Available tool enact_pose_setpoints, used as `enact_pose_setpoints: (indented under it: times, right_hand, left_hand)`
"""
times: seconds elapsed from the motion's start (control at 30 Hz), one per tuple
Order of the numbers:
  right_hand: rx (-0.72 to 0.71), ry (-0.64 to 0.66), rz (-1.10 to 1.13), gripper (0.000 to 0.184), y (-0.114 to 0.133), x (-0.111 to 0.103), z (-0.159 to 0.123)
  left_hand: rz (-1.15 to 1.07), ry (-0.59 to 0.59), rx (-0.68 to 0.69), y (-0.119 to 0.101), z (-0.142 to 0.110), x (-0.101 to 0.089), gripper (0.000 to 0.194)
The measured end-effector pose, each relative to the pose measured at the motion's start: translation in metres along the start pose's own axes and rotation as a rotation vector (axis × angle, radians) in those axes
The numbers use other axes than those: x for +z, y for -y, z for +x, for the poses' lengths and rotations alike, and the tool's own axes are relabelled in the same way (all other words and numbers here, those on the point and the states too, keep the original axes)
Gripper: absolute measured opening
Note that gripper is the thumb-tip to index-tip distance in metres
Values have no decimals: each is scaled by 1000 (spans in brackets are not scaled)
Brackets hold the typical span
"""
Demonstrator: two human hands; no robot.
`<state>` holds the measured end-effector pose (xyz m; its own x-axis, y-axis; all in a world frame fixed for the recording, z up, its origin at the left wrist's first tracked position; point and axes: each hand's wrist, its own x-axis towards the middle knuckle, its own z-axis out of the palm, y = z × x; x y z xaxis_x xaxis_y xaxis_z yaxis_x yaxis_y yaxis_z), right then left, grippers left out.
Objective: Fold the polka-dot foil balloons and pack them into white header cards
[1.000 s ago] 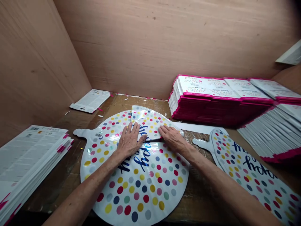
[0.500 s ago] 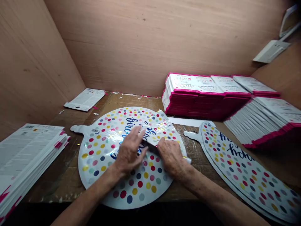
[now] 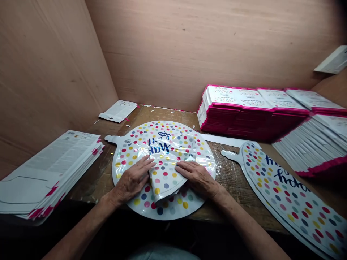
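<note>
A flat, round foil balloon (image 3: 159,213) printed with coloured dots lies on the table, its tail pointing left. On top of it rests a folded dotted foil balloon (image 3: 165,175) with dark blue lettering, its near edge slightly raised. My left hand (image 3: 135,177) touches the left edge of the folded foil, fingers stretched out; its thumb is hidden. Fingers lying flat, my right hand (image 3: 199,177) presses on the right side of the folded foil. Further right, more flat dotted foil balloons (image 3: 292,198) lie overlapped, hanging past the table's near edge.
Stacked white and pink printed cards (image 3: 244,112) stand at the back right, with leaning cards (image 3: 306,144) before them. Another card stack (image 3: 59,162) sits at left, and a smaller one (image 3: 119,111) in the back left corner. A white strip (image 3: 225,140) lies behind the balloons.
The foil between my hands is now folded over toward me. A dark flat object seen earlier under my hands is out of sight. My hands moved apart, and the view turned left.
</note>
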<state>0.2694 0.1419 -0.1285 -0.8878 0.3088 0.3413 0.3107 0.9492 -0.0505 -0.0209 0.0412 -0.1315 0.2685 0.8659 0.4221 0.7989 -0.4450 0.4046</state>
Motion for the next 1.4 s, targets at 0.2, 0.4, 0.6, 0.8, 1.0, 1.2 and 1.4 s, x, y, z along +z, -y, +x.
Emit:
enact_pose_setpoints:
  times: [0.2,0.4,0.6,0.8,1.0,1.2,1.4]
  right_hand:
    - [194,74,203,34,-8,-4,31]
    - [794,54,133,44,-26,14,86]
    - [563,-127,-137,47,10,21,98]
    - [284,93,-225,33,56,45,134]
    - [119,101,-247,41,49,30,99]
    - [-127,255,76,44,26,-9,38]
    - [601,-152,611,36,-9,14,44]
  left_hand:
    - [90,48,-155,-12,1,2,28]
    - [68,-62,-777,-13,37,1,29]
    - [-1,-4,-1041,7,63,-7,34]
    - [21,-6,-1060,16,67,-9,29]
    - [118,-116,-541,7,52,-30,33]
    - [21,333,-54,19,38,-24,56]
    - [-20,284,-268,12,60,-19,17]
